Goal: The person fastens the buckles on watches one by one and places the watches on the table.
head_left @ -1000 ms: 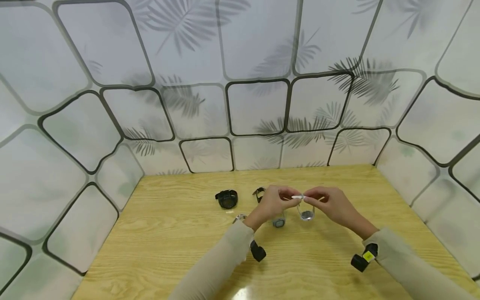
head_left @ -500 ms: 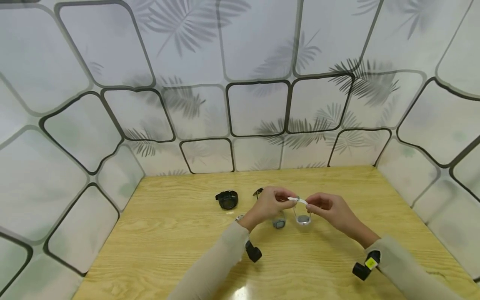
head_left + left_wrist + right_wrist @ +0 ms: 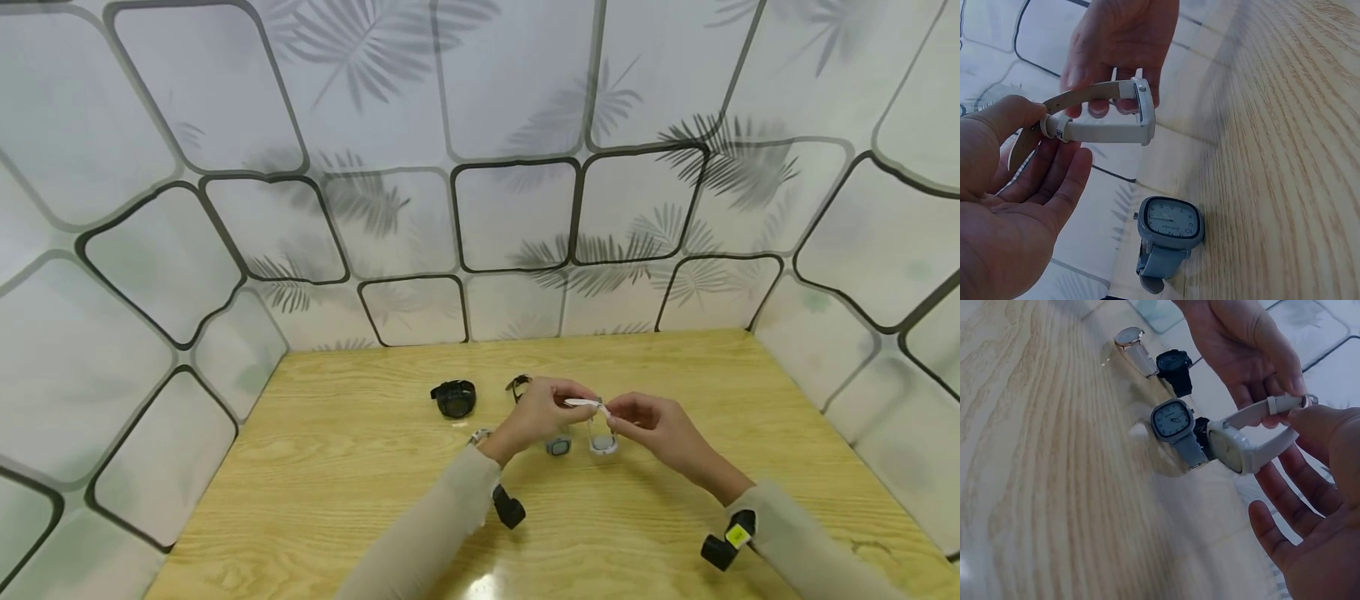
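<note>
A white wristwatch [image 3: 603, 445] hangs above the table, its strap looped and its dial lowest. My left hand [image 3: 542, 410] pinches the strap near the buckle between thumb and fingers. From the other side my right hand [image 3: 663, 429] pinches the same strap close by. The left wrist view shows the strap's loose end passing through a keeper loop [image 3: 1060, 128] beside my left thumb. Fingers partly hide the buckle. Just below lies a grey-blue square watch [image 3: 558, 446] on the table.
On the wooden table [image 3: 337, 467] a black watch [image 3: 453, 400] lies left of my hands. A dark-strapped watch [image 3: 517, 385] is partly hidden behind my left hand. A light-strapped watch with a rose-gold case [image 3: 1129, 337] rests beside my left wrist. A patterned curtain [image 3: 517, 217] surrounds the table.
The white watch has shifted slightly left and down, its dial tilting. My right hand has come down a little; both hands keep their pinch at the strap. The watches on the table stay put.
</note>
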`<state>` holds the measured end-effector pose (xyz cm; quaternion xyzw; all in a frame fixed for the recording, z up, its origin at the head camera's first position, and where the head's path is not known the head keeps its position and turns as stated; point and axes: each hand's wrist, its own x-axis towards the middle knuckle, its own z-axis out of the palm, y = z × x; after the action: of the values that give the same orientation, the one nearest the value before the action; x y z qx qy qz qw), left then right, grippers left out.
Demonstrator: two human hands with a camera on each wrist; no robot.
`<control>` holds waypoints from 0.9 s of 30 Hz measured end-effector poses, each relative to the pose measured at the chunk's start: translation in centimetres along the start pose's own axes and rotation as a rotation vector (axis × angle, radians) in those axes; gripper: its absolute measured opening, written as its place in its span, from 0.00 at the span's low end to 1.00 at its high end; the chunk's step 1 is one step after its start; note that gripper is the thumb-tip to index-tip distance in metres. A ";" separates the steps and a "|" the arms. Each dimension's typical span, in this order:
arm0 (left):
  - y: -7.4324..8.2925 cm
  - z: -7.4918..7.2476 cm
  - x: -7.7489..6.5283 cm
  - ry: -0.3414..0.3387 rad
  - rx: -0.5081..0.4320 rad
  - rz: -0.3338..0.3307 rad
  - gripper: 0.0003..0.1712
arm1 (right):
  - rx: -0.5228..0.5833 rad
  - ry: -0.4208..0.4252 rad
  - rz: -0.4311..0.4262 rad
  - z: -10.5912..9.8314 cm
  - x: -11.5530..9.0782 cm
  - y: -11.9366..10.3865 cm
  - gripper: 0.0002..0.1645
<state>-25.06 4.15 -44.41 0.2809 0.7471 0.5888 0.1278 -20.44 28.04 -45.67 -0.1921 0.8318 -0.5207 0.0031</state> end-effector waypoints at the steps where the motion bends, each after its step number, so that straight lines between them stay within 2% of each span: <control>1: -0.1 -0.1 0.0 0.001 -0.002 0.001 0.08 | 0.004 -0.004 0.002 0.0 -0.1 0.2 0.17; 12: 0.1 0.2 -0.3 -0.024 -0.054 -0.026 0.08 | -0.020 0.062 -0.022 1.0 -0.2 0.1 0.11; 20: -0.3 0.8 -0.3 0.051 -0.220 -0.102 0.08 | -0.024 0.122 -0.005 1.5 -0.1 -0.1 0.13; 27: -0.4 1.3 -0.5 0.107 -0.302 -0.174 0.09 | -0.009 0.153 0.013 1.8 -0.1 -0.2 0.14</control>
<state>-24.11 4.82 -45.19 0.1611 0.6774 0.6950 0.1793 -19.92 26.50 -46.37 -0.1464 0.8331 -0.5302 -0.0582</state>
